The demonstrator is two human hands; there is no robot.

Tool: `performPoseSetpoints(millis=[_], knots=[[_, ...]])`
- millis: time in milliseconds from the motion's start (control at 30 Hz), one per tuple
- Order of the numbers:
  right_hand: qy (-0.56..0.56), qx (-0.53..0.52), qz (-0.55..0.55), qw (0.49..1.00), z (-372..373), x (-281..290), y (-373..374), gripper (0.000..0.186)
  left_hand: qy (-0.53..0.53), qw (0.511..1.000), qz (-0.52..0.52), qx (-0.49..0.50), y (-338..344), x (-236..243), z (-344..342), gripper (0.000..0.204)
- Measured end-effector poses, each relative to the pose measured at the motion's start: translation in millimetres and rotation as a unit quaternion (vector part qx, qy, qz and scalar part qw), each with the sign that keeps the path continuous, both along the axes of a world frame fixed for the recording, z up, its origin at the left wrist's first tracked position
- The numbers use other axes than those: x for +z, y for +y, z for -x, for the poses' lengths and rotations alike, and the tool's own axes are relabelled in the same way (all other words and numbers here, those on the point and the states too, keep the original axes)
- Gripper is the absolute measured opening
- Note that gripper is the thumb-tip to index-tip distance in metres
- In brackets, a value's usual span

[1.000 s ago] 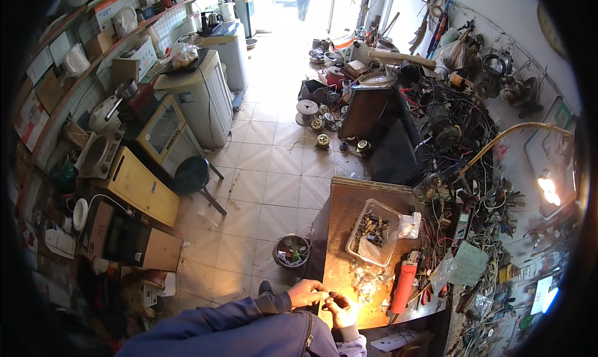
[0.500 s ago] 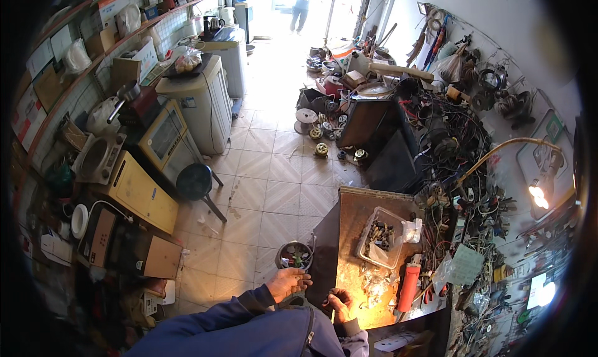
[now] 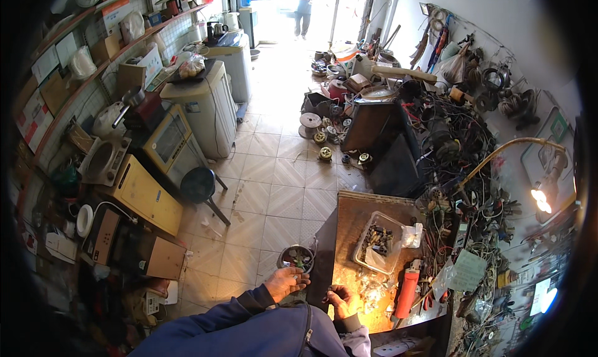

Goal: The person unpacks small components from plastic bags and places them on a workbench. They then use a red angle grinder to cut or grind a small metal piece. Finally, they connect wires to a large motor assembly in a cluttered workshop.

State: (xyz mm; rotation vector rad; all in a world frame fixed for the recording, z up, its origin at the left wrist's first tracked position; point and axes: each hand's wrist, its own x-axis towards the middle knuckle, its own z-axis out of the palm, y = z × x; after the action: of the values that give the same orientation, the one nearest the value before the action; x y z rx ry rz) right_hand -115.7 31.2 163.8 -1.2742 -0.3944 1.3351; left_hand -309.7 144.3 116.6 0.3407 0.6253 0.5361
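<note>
At the workbench's near left edge, my left hand (image 3: 286,283) points to the right with its fingers drawn together, as in a pinch. Whatever it holds is too small to name. My right hand (image 3: 341,302) is bent over the lamp-lit bench corner, its fingertips closed around something small and dark that I cannot make out. A short gap separates the two hands. Just beyond my left hand, a round bin (image 3: 296,257) with scraps in it stands on the floor. A clear plastic box (image 3: 379,242) of small parts and a red cylindrical tool (image 3: 407,293) lie on the bench.
A lit lamp on a bent arm (image 3: 541,200) leans in from the right, above tangled wires and tools. A dark stool (image 3: 198,185) stands on the tiled floor (image 3: 255,198). Appliances and shelves line the left. A person (image 3: 303,11) stands at the bright doorway.
The view has shifted slightly, so the room sits a little lower and to the right. My right fingers have turned slightly, and my left hand stays in nearly the same place.
</note>
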Motion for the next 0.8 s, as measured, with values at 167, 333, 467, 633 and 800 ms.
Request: performPoseSetpoints(millis=[167, 333, 467, 633, 800], knots=[[-0.007, 0.005, -0.004, 1.0, -12.5, -9.5, -3.2, 0.017, 0.026, 0.999, 0.018, -0.013, -2.0, 7.6, -8.4, 0.031], [0.004, 0.001, 0.001, 1.0, -20.9, -23.9, -2.5, 0.017, 0.039, 0.999, 0.018, -0.029, -6.4, -2.4, -12.5, 0.03], [0.028, -0.013, -0.012, 0.999, -16.1, -31.6, 9.3, 0.015, 0.055, 0.998, 0.027, -0.032, -5.6, -13.2, -6.6, 0.029], [0.009, 0.019, 0.004, 1.0, -9.5, -41.3, 37.0, 0.017, 0.075, 0.996, 0.044, -0.029, 21.4, -16.9, 4.1, 0.028], [-0.011, 0.016, 0.019, 1.0, 3.8, -36.9, 92.0, 0.019, 0.016, 0.998, 0.027, -0.055, 73.6, -42.1, 23.0, 0.025]])
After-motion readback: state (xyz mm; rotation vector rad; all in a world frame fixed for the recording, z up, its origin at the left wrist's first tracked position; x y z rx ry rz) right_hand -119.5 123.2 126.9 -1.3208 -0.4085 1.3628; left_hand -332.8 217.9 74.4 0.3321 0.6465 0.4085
